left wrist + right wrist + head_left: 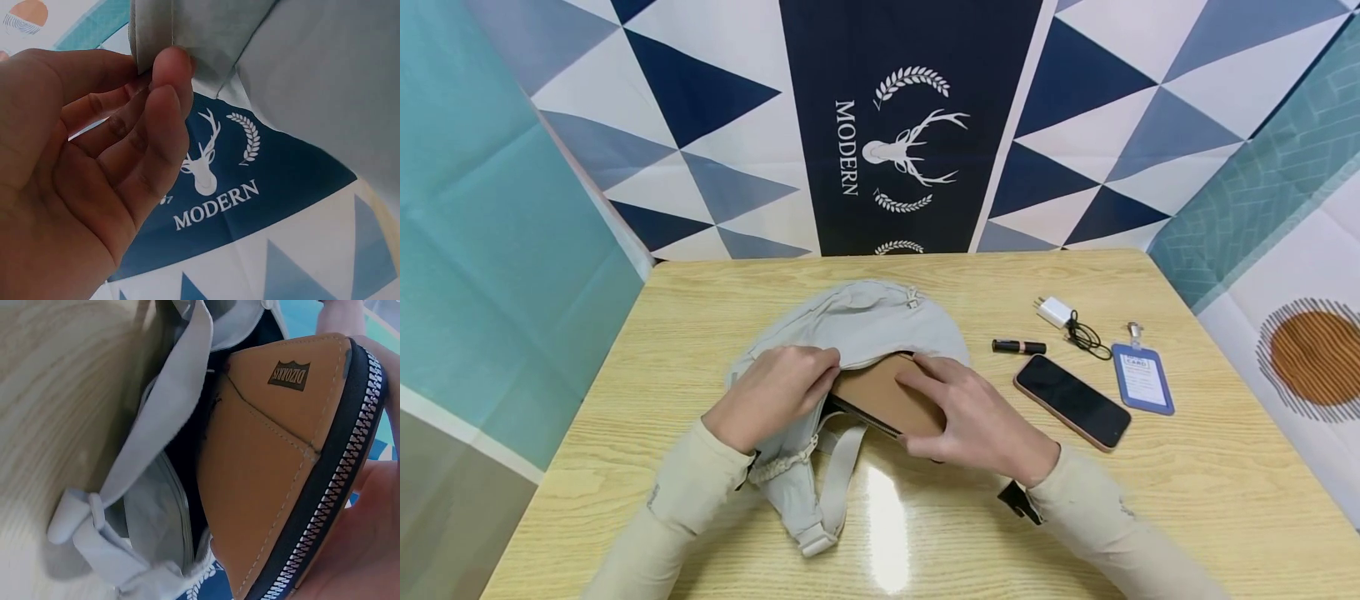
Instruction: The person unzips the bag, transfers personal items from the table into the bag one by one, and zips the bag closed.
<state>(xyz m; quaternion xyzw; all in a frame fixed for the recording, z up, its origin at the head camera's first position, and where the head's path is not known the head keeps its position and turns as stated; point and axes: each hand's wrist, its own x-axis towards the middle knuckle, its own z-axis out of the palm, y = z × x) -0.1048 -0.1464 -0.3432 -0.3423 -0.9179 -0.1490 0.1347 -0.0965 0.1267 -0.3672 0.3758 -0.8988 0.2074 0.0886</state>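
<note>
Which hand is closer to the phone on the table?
The right. Your right hand is just left of the phone, gripping the brown wallet; your left hand is farther left, pinching the bag's edge.

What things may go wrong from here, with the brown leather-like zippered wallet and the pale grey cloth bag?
The left hand pinches the edge of the pale grey cloth bag; if it lets go, the opening might sag over the brown leather-like zippered wallet. The wallet sits only partly inside, so it could slip out if the right hand loosens its grip.
</note>
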